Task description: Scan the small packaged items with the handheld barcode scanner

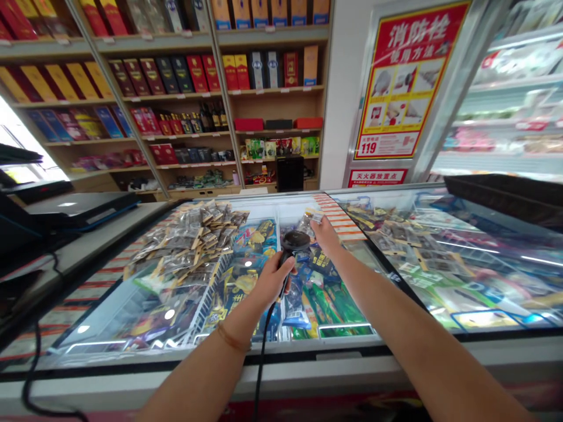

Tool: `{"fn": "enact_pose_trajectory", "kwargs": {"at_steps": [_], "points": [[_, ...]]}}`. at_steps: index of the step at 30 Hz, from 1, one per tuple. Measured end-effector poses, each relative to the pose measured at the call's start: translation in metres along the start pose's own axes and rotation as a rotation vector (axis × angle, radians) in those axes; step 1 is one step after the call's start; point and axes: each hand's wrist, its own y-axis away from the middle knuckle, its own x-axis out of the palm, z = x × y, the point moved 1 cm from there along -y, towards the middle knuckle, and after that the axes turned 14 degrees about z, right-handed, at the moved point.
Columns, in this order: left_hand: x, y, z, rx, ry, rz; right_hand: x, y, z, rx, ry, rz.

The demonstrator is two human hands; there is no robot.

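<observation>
My left hand (275,275) is wrapped round the handle of a black barcode scanner (295,239), its cable trailing down toward me. The scanner's head points forward, close to a small clear snack packet (307,221). That packet is pinched in my right hand (326,233), held over the freezer's glass top. To the left, a heap of similar snack packets (189,234) lies on the glass. Beneath the glass, blue and yellow ice cream packages (257,237) and green ones (336,302) show in wire baskets.
A chest freezer (220,357) with a pale front rim spans the view. A dark flat device (83,208) stands on the left counter. Shelves of boxed goods (176,73) line the back, beside a red and yellow fire-hydrant poster (407,82). A black tray-like object (501,199) lies at right.
</observation>
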Motion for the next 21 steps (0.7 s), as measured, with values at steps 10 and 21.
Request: {"fn": "enact_pose_trajectory", "kwargs": {"at_steps": [10, 21], "points": [[-0.037, 0.039, -0.071, 0.201, 0.218, -0.551, 0.026, -0.017, 0.032, 0.227, -0.228, 0.206], [-0.129, 0.108, -0.088, 0.322, 0.217, -0.908, 0.239, -0.072, 0.138, 0.138, -0.242, 0.413]]}}
